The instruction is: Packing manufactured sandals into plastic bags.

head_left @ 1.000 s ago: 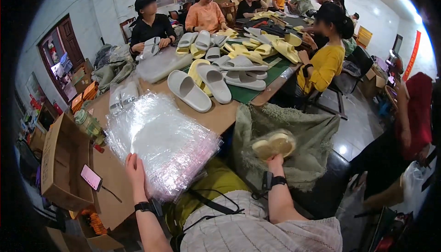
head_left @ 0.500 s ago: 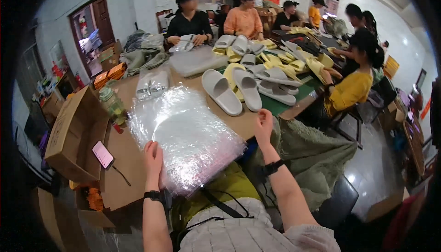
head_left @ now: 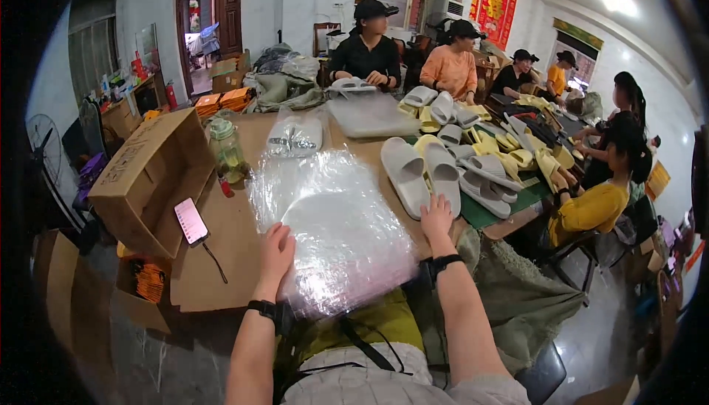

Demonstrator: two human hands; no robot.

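A stack of clear plastic bags [head_left: 347,235] lies on the cardboard-covered table in front of me, shiny and crinkled. At its left edge, my left hand [head_left: 277,251] has its fingers bent together on the margin of a bag. My right hand [head_left: 436,216] reaches past the right side of the stack, fingers spread over the heel of a grey slide sandal [head_left: 443,172]. Its matching grey slide sandal [head_left: 404,172] lies just left of it, toe pointing away. Behind the stack rests a pair of light slides in a clear bag [head_left: 295,137].
An open cardboard box [head_left: 151,176], a green-lidded bottle [head_left: 227,146] and a phone [head_left: 191,222] are at the left. Grey and yellow slides [head_left: 491,172] pile up on the right. Several co-workers sit around the far side. Green sacking [head_left: 509,301] hangs at the near right.
My right hand has moved forward from beside the bags onto the grey slide, its fingers spreading. My left hand stays at the bags' left edge. The whole view has shifted.
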